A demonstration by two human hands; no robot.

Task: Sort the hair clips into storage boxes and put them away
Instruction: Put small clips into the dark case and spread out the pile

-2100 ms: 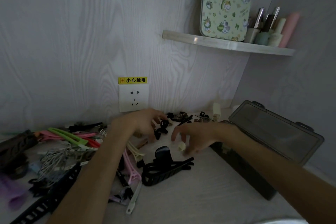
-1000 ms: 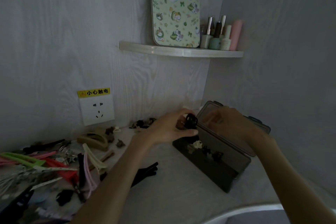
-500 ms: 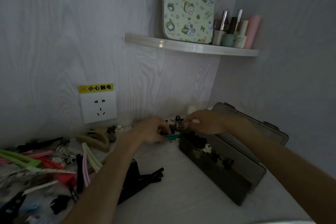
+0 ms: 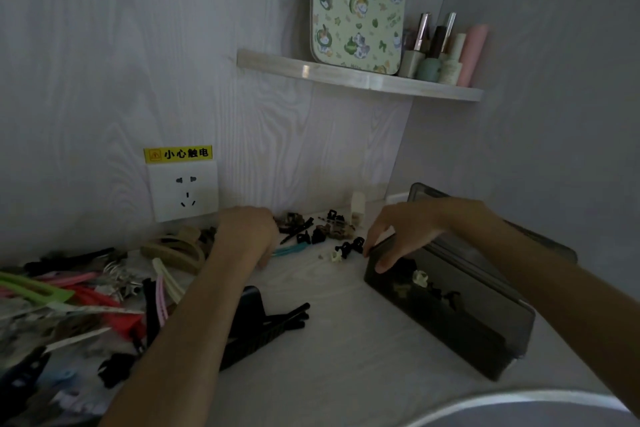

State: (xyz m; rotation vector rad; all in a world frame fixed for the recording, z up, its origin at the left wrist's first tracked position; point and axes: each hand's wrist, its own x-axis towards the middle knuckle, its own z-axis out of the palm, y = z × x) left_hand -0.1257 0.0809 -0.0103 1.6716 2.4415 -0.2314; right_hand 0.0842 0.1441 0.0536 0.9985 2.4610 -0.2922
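My left hand (image 4: 246,236) rests knuckles-up on the table by the back wall, fingers curled over one end of a teal hair clip (image 4: 292,248) that pokes out to its right. Just beyond lies a cluster of small black and brown claw clips (image 4: 325,228), with a black mini clip (image 4: 350,247) and a tiny white one (image 4: 334,256) nearer me. My right hand (image 4: 401,234) grips the near left corner of the dark translucent storage box (image 4: 460,326), thumb on its front wall. Several small clips (image 4: 419,278) lie inside the box. Its lid (image 4: 547,246) stands open behind.
A big black claw clip (image 4: 273,322) lies partly under my left forearm. A beige claw clip (image 4: 178,248) and a dense pile of coloured clips (image 4: 69,291) fill the left side. A wall socket (image 4: 185,191) sits behind. A corner shelf (image 4: 360,78) holds bottles overhead.
My hands, close together over the small clips, have drawn apart. The right hand dropped onto the box's corner; the left stays low by the teal clip.
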